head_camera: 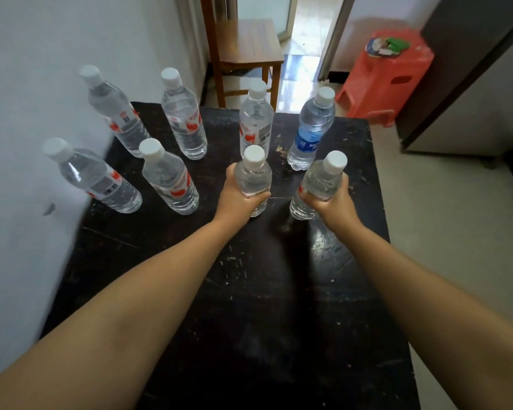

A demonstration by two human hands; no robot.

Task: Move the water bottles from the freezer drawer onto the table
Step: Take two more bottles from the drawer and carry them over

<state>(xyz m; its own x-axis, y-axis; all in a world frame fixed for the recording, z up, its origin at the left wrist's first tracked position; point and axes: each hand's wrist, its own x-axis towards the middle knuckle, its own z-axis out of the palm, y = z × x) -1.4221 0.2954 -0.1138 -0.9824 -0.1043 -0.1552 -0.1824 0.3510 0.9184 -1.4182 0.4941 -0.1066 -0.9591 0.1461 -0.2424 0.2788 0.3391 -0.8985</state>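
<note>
Several clear water bottles with white caps stand upright on the dark scratched table (pixel 249 291). My left hand (pixel 237 199) grips one bottle (pixel 253 176) around its middle, its base on or just above the tabletop. My right hand (pixel 329 202) grips another bottle (pixel 323 180) the same way, to the right of the first. Behind them stand a blue-labelled bottle (pixel 310 134) and a red-labelled bottle (pixel 255 119). More red-labelled bottles (pixel 172 179) stand to the left, near the wall. The freezer drawer is not in view.
A white wall runs along the table's left side. A wooden chair (pixel 249 45) stands behind the table. A red plastic stool (pixel 385 75) with small items on top sits at the right, beside a grey fridge (pixel 471 84). An open doorway lies beyond.
</note>
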